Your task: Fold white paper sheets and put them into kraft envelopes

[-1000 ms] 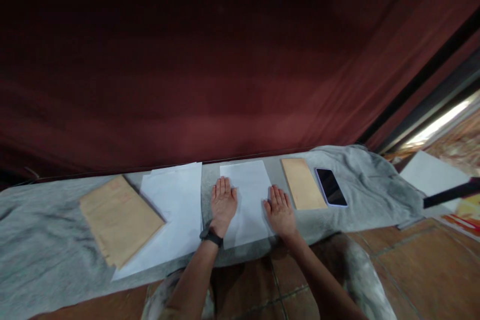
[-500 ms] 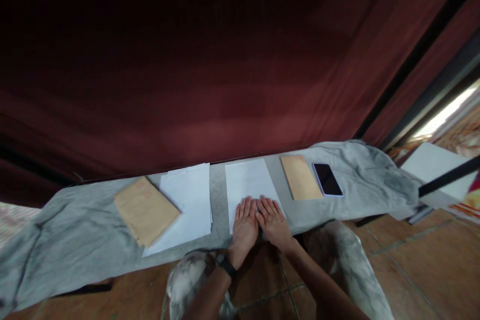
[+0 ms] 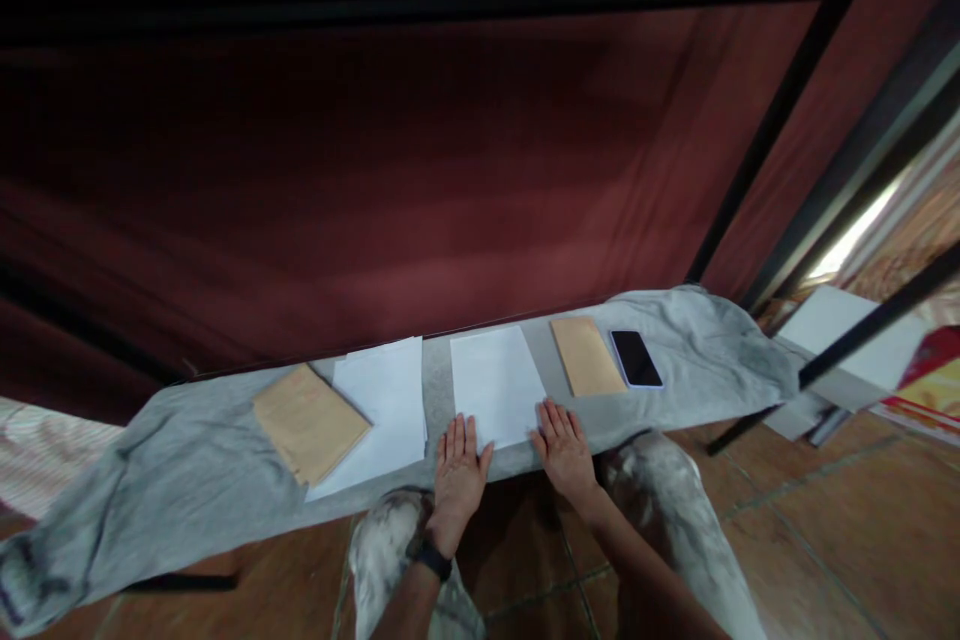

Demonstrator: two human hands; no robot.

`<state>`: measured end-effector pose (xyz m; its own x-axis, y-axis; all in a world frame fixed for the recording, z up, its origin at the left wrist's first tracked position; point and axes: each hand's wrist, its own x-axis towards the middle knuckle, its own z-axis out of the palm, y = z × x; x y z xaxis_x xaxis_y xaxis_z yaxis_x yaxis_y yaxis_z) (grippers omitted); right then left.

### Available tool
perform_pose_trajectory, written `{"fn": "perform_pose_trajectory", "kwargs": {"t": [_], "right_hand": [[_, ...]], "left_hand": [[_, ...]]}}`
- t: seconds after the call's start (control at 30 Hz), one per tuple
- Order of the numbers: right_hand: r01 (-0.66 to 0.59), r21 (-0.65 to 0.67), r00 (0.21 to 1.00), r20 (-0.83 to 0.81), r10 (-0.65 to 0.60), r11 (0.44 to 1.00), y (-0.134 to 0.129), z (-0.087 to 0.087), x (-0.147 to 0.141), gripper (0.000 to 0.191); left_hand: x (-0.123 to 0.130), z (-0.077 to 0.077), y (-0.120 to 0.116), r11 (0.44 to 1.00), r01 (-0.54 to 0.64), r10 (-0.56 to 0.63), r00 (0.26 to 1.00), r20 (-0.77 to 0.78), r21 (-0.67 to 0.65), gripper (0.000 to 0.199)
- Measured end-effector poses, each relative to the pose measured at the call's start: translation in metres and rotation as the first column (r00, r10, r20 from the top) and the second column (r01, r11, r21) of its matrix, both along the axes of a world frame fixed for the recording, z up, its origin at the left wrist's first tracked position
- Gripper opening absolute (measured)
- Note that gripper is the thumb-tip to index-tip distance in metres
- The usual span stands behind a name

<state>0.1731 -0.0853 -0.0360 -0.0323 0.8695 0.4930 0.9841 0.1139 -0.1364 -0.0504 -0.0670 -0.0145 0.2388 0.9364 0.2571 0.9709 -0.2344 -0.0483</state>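
A white sheet of paper (image 3: 496, 380) lies flat on the grey cloth in front of me. At its near left corner my left hand (image 3: 460, 475) rests palm down, fingers spread, with a dark watch (image 3: 433, 560) on the wrist. My right hand (image 3: 564, 450) lies flat by the near right corner, its fingers stretched out too. Neither hand grips anything. To the left, a stack of white paper (image 3: 394, 400) is partly covered by brown envelopes (image 3: 311, 423). Right of the sheet is a single brown envelope (image 3: 589, 357).
A phone (image 3: 636, 358) lies right of the single envelope. Grey cloth (image 3: 202, 460) covers the long narrow bench. Behind it stands a dark red panel (image 3: 420, 180). White boxes or boards (image 3: 840, 330) stand at the far right, beyond a black metal leg. My knees are below the bench's front edge.
My hands have moved apart from the middle of the sheet's near edge, the left one to its left corner and the right one to its right. The camera view has shifted a little.
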Motion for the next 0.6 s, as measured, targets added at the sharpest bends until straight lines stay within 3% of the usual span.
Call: {"fn": "perform_pose_trajectory", "kwargs": {"t": [0.23, 0.6], "right_hand": [[0.029, 0.023, 1.000, -0.011, -0.029, 0.999, -0.003, 0.000, -0.001, 0.051], [-0.010, 0.034, 1.000, 0.023, 0.009, 0.999, -0.011, -0.004, 0.012, 0.053]], "left_hand": [[-0.001, 0.009, 0.000, 0.996, -0.014, 0.011, 0.999, -0.030, -0.086, 0.060], [0.003, 0.021, -0.004, 0.994, 0.009, -0.014, 0.999, -0.051, -0.110, 0.055]]}}
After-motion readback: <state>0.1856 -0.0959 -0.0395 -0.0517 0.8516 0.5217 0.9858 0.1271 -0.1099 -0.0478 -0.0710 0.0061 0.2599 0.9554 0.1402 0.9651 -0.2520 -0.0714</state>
